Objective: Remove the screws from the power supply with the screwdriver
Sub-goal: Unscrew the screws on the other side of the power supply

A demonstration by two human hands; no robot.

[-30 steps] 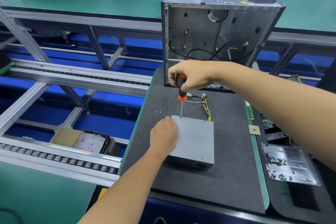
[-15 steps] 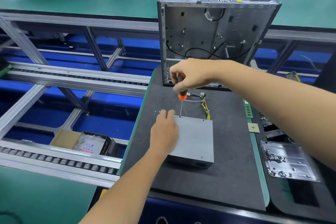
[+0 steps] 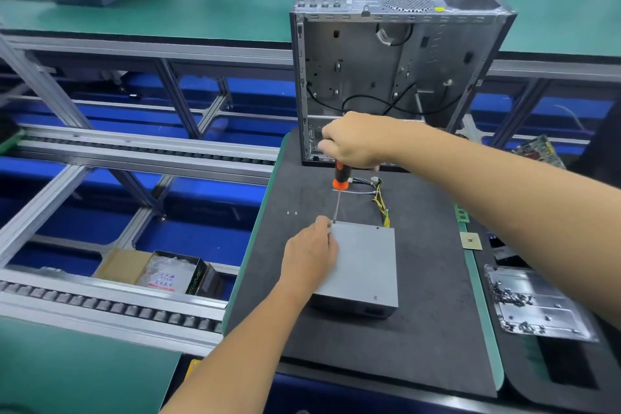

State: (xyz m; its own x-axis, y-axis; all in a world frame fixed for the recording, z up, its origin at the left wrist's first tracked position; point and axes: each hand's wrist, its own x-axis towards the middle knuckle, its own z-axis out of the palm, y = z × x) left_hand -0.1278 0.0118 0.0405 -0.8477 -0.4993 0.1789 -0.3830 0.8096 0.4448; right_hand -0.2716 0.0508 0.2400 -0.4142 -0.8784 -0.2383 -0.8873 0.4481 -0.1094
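Screwdriver upright on the far-left corner of the power supply, both hands at work.

Nearest, the left hand (image 3: 311, 254) lies on the left part of the power supply (image 3: 361, 265), a grey metal box flat on the dark mat (image 3: 420, 346) of the surface; its fingers (image 3: 323, 222) are together, pinched at the box's far-left corner right by the screwdriver tip. The screwdriver (image 3: 339, 190) stands nearly vertical there, and the right hand (image 3: 356, 141) has its fingers clamped round the orange-and-black handle. Two loose screws (image 3: 292, 213) lie on the mat just left of that corner. Yellow wires (image 3: 381, 203) trail from the box's far edge. Beyond stands an open computer case (image 3: 396, 70).
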